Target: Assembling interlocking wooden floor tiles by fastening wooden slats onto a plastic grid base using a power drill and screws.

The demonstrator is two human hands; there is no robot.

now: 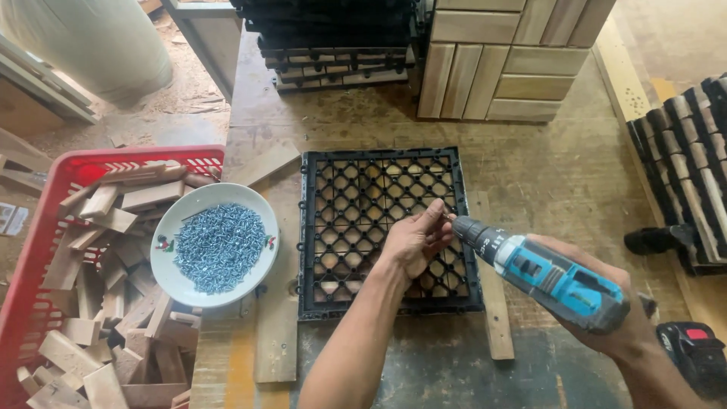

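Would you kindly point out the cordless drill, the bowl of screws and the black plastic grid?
cordless drill [556,279], head view, blue body.
bowl of screws [173,274], head view, white rim.
black plastic grid [356,189], head view, lattice.

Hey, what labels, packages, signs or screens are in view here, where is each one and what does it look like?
No packages, signs or screens show.
Label on the drill: small pale marking on the blue and black body, held in the right hand.
Plate: small red and green printed motifs on its white rim, left of the black grid tile where the left hand rests.
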